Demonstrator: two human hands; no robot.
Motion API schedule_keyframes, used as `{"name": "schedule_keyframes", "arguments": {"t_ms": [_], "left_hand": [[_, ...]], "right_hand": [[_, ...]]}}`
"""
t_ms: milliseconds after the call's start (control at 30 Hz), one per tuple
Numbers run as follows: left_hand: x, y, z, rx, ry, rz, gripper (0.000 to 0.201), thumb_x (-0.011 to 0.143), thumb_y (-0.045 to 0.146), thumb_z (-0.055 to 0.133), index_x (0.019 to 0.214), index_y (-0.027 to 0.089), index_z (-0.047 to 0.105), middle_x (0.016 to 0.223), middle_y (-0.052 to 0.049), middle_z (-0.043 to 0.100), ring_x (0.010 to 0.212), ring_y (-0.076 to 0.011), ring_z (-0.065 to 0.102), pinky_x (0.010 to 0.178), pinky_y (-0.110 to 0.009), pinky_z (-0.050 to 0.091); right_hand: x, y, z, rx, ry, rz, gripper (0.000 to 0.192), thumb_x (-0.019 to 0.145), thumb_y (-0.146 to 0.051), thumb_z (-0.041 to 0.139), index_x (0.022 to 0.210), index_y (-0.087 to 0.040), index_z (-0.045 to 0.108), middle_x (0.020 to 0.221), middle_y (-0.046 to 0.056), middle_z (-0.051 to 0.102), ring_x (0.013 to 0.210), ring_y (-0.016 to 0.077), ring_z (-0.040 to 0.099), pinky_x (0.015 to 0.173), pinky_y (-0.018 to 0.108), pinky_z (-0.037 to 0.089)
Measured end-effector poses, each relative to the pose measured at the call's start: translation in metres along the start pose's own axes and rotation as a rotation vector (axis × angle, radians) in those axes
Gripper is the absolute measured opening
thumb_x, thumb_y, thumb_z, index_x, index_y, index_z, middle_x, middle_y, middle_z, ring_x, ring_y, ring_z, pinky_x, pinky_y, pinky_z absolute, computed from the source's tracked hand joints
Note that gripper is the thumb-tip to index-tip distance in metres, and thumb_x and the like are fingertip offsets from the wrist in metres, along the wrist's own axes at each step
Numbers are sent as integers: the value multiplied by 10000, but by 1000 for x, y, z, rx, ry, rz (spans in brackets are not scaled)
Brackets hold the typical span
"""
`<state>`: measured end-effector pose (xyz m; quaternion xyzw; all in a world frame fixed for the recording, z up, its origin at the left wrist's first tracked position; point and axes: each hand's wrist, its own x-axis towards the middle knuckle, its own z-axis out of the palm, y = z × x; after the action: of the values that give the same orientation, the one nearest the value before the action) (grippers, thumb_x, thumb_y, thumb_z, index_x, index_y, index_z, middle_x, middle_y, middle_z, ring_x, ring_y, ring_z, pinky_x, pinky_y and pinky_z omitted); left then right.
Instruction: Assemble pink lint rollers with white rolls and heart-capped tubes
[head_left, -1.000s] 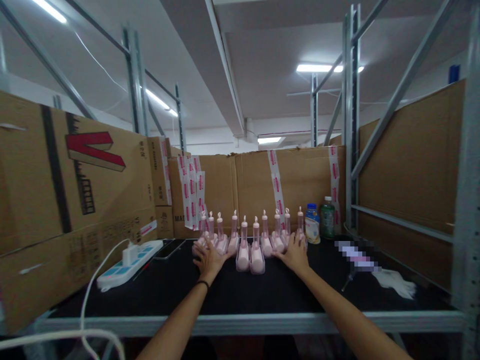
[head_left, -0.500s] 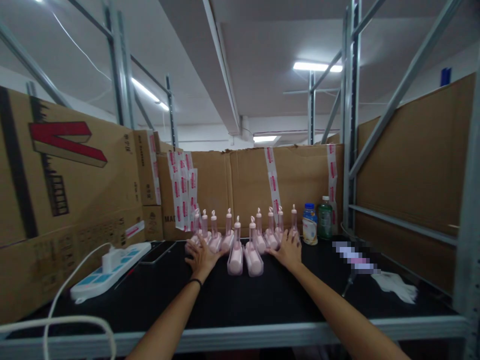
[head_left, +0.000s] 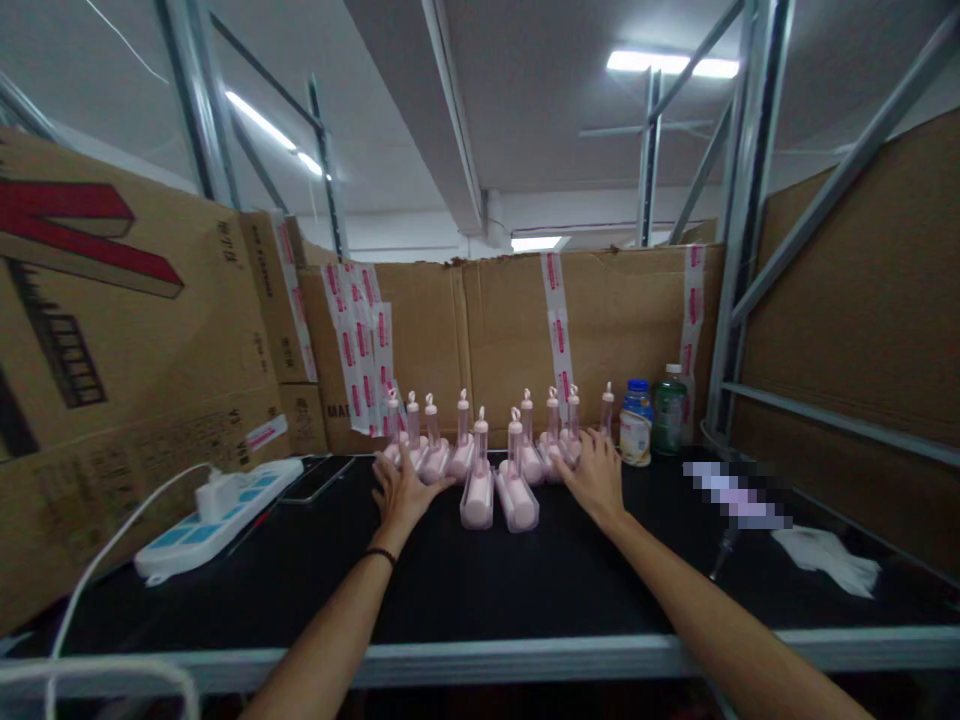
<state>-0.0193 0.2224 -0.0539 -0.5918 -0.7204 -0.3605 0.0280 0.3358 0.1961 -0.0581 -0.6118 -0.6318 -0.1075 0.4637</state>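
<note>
Both arms reach forward over the black surface (head_left: 480,590) toward a row of pink pump items (head_left: 495,455) standing at 12 o'clock along the cardboard back wall (head_left: 615,330). Left hand (head_left: 401,490) lies flat, fingers spread, palm down, touching the bases of the items at the left end of the row; a dark band sits on that wrist. Right hand (head_left: 596,475) is also spread and flat, fingers against the bases at the right end. Neither hand pinches or lifts anything. Two items (head_left: 499,490) sit forward of the rest, between the hands, just toward 6 o'clock from the row. At 2 o'clock, just beside the right end of the row, stand a blue-capped bottle (head_left: 636,435) and a green bottle (head_left: 670,423). At 9 o'clock lie a power strip (head_left: 217,510) with a plugged adapter and a phone (head_left: 319,478); at 3 o'clock a white glove (head_left: 825,558). Risk, as a judgement: the items look tall, narrow and closely packed, so a sideways nudge from either spread hand could topple one and knock down its neighbours; the right hand's outer fingers are near the blue-capped bottle and could bump it over.
</note>
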Motion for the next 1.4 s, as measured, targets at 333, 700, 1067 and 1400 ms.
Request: {"name": "schedule_keyframes", "arguments": {"t_ms": [333,700,1067,1400], "left_hand": [[9,-12,3,-144,60,-60,940,896,767,459,1628,233,208,1713,-268,55,1569,-478,76,1162,-668,268],[20,-38,7,-114,61,37,1148,671,655,817,1601,235,292,1692,-226,146,1567,-471,114,1207,-583,254],[31,-32,6,-16,90,78,884,759,574,776,1524,283,442,1626,-158,263,1543,-462,195,1192,-592,289],[26,-26,8,64,106,59,939,770,591,772,1555,268,371,1689,-178,152,1564,-438,164,1189,-549,324]], "right_hand": [[-64,-91,-39,523,-489,-955,258,996,-406,512,1048,-210,671,861,42,699,747,176,638,702,283,499],[-30,-114,4,603,-803,-967,335,1023,-378,527,1262,-158,609,1063,94,687,1016,218,610,925,339,501],[-21,-114,22,579,-714,-798,228,1014,-247,524,1211,-171,609,1102,87,677,1044,223,606,961,354,510],[-2,-126,20,265,-478,-994,351,991,-211,538,1323,-118,610,1390,157,626,1299,294,556,1128,429,445]]}}
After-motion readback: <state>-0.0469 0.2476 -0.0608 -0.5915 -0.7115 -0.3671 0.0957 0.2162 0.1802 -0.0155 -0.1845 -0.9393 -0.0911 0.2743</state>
